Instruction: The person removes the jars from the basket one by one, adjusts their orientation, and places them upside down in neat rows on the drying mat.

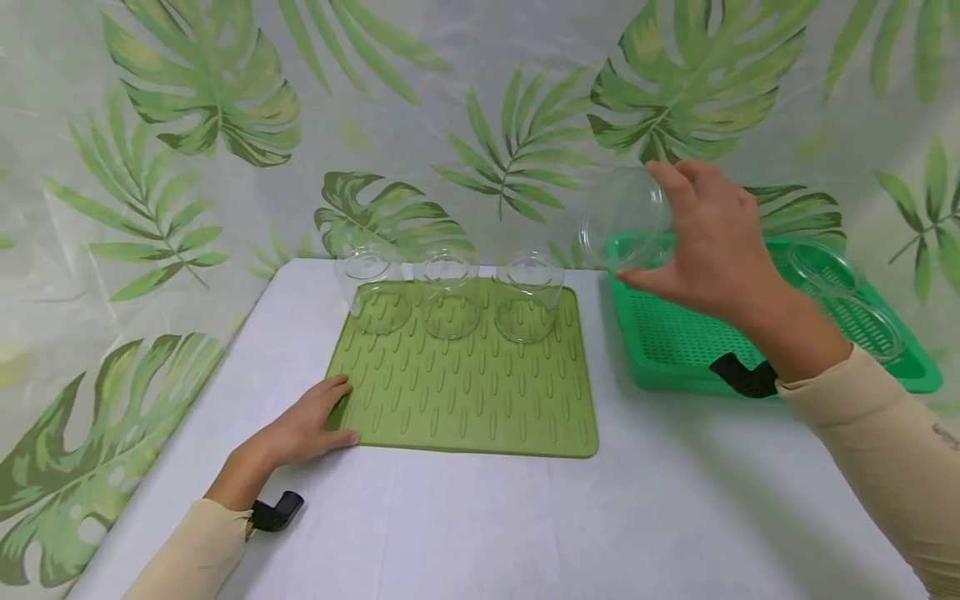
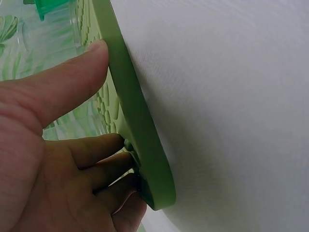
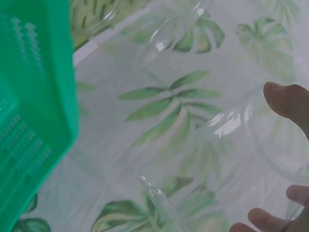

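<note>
My right hand (image 1: pixel 708 237) holds a clear glass (image 1: pixel 621 218) tilted on its side in the air, thumb below and fingers above, over the left back of the green basket (image 1: pixel 637 375). In the right wrist view only the thumb and some fingertips show beside the glass (image 3: pixel 227 125). My left hand (image 1: pixel 306 425) rests at the front left corner of the green ribbed mat (image 1: pixel 465 408), its thumb and fingertips touching it. Along the mat's back stand three clear glasses, left (image 1: pixel 372 292), middle (image 1: pixel 447 292) and right (image 1: pixel 528 296), seemingly bottom up.
Another clear glass (image 1: pixel 847 292) lies in the right side of the basket. A white cloth (image 1: pixel 480 525) covers the table. Behind it hangs a leaf-patterned sheet (image 1: pixel 517 50). Black wrist mounts (image 1: pixel 276 510) sit on both wrists.
</note>
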The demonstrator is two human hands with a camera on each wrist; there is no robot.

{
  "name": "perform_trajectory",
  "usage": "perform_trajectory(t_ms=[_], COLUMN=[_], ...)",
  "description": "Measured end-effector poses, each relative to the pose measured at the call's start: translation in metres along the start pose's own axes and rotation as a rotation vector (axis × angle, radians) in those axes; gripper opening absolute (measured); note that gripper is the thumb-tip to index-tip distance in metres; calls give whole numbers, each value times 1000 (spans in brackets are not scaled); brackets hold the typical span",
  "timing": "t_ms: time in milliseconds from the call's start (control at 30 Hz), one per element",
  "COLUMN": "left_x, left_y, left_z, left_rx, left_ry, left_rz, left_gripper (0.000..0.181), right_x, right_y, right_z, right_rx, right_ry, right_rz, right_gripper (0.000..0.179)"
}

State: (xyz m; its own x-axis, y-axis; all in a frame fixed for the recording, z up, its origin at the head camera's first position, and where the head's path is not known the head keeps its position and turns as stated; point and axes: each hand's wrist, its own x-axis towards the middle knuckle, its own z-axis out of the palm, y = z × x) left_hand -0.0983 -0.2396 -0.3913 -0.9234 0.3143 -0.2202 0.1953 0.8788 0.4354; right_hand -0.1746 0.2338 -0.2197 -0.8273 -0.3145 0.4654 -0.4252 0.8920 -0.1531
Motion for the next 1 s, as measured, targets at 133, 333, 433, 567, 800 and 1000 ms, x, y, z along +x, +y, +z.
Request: perform_trajectory(t_ms=[133, 333, 433, 567, 800, 1000], left_x=[1, 4, 4, 5, 5, 6], left_y=[-1, -6, -6, -6, -6, -7], left_z=[0, 1, 2, 3, 3, 3], left_rx=[5, 4, -2, -3, -1, 0], left_ry=[3, 4, 2, 1, 6, 5], left_rz=[-6, -14, -10, -5, -6, 2], left_gripper=[80, 79, 80, 81, 81, 81], right_x=[-1, -5, -7, -9, -10, -9], right_y=[-16, -38, -47, -58, -67, -69], right_z=[4, 18, 23, 28, 35, 38], right_rx=[8, -41, -72, -96, -90, -62], right_ry=[22, 7, -17, -56, -93, -102], right_rz=[-75, -204, -227, -240, -261, -260], right_gripper=[112, 109, 110, 112, 112, 113])
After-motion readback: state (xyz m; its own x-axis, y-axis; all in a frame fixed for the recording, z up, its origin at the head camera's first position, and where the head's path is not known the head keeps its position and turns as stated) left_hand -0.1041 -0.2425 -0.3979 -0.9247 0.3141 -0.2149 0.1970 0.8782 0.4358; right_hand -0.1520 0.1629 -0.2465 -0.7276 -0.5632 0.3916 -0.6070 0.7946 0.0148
